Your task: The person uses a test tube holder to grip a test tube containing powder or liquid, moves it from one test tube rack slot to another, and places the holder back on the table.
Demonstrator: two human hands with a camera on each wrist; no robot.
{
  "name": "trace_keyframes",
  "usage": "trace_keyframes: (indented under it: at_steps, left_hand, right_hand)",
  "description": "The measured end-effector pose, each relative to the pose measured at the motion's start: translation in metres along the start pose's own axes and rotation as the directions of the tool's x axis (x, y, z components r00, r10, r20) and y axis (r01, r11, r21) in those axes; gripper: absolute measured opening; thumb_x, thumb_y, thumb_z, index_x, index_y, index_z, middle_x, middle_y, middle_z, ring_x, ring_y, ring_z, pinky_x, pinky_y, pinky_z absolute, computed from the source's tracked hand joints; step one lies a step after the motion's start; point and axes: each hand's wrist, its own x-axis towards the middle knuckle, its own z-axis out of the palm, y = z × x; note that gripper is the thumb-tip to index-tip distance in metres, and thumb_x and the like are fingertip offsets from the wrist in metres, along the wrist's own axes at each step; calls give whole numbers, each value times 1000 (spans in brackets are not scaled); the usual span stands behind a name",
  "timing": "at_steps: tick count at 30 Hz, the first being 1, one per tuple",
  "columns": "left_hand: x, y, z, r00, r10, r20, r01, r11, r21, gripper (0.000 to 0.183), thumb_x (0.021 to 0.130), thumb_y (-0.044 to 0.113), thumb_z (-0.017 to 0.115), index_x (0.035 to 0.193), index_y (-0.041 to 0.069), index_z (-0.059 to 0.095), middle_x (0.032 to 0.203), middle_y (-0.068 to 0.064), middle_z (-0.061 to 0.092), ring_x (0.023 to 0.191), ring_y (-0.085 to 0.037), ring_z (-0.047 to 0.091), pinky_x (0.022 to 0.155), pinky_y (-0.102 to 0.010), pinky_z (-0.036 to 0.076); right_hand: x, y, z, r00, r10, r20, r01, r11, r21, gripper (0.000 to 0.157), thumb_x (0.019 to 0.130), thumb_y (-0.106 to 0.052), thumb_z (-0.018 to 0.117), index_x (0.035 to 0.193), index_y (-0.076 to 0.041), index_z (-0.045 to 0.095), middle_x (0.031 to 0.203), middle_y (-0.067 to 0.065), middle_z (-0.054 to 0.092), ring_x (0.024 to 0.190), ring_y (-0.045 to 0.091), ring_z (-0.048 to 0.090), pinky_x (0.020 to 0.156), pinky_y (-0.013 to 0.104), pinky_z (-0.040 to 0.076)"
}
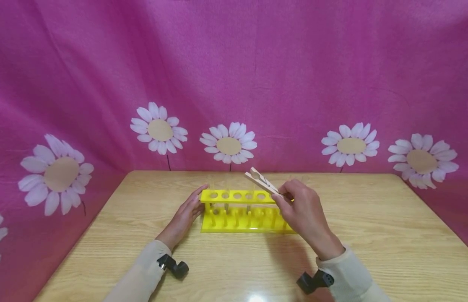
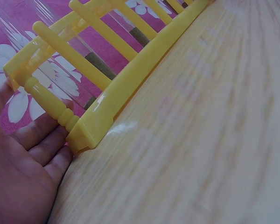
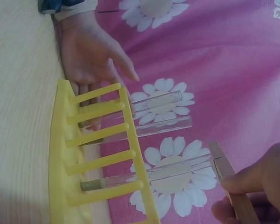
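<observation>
A yellow test tube rack (image 1: 234, 230) stands on the table, with several clear glass test tubes (image 3: 165, 126) upright in it. Dark greenish material fills the bottoms of some tubes, as the left wrist view shows. My left hand (image 1: 185, 216) rests against the rack's left end, its fairly straight fingers lying along the end post (image 2: 49, 102). Above the rack's right part, my right hand (image 1: 303, 207) grips a wooden test tube clamp (image 1: 262, 181) between thumb and fingers. The clamp's tip points up and left; in the right wrist view it overlaps the mouth of one tube (image 3: 177, 169).
The light wooden table (image 1: 117, 256) carries the rack near its middle. A pink cloth (image 1: 287, 84) with white daisies hangs behind the table and at both sides. Black camera mounts sit on both wrists.
</observation>
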Motion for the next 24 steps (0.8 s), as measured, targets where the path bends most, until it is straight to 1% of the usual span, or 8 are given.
trace_keyframes:
  at_steps: [8,16,24]
  left_hand:
    - [0,-1,0,1000,-1,1,1,1000,2,52,99,55,37,148,39,33,158,5,22,141,-27,30,117,-47,19]
    - [0,-2,0,1000,2,-1,-2,1000,12,50,100,54,35,147,40,33,158,1,21,141,-27,30,117,-47,19]
    - [0,-1,0,1000,-2,-4,2,1000,8,48,101,52,35,147,40,34,158,3,22,141,-27,29,117,-48,18]
  right_hand:
    - [-1,0,3,1000,14,10,-14,1000,12,11,82,-9,76,85,-6,66,77,3,58,67,18,48,58,28,44]
    - [-1,1,5,999,27,37,-27,1000,8,11,82,-10,76,85,-6,66,75,3,56,66,18,46,57,29,42]
    - [0,2,8,996,55,72,-55,998,-5,11,82,-11,76,84,-5,66,74,3,55,65,18,46,54,28,41]
